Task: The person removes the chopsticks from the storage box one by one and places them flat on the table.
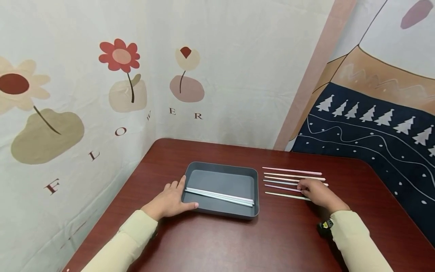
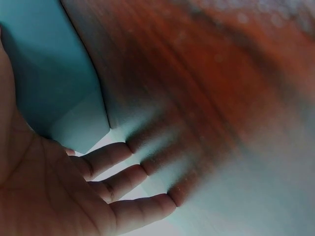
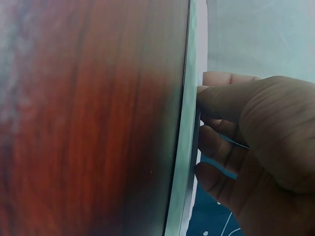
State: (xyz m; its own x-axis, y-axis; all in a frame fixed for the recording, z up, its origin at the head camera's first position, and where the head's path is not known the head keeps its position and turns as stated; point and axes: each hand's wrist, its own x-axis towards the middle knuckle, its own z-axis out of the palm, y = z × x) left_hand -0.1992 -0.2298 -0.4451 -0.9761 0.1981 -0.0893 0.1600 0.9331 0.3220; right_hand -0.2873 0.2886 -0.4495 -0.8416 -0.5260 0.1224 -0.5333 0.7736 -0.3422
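Observation:
A grey rectangular tray sits on the table with several pale chopsticks lying together across it. My left hand rests at the tray's left side, fingers spread, with the thumb over the near rim. In the left wrist view those fingers look straight beside the tray corner. To the tray's right, my right hand pinches a purple chopstick near its thick end. A pale green chopstick lies nearest me; in the right wrist view it runs in front of the fingertips.
Beyond the right hand lie a pink chopstick, cream chopsticks and a light blue chopstick, roughly parallel. The reddish-brown table meets a printed cloth wall at the back and left.

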